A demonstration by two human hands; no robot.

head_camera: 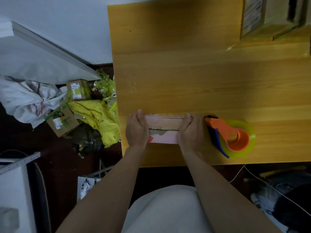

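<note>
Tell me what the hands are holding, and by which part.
A small pink box: the left hand grips its left end, the right hand its right end.

The table [185, 73] is wood-grain board, smooth with a soft sheen. On it, the pink-faced cardboard box [165, 139] is matt paper, torn in patches to rough grey-brown board. The tape dispenser [223, 127] beside it is smooth orange plastic, and its tape roll [252, 135] is glossy, translucent yellow-green. Left of the table, yellow plastic bags [101, 118] lie crinkled and shiny among matt cardboard cartons [62, 122].
</note>
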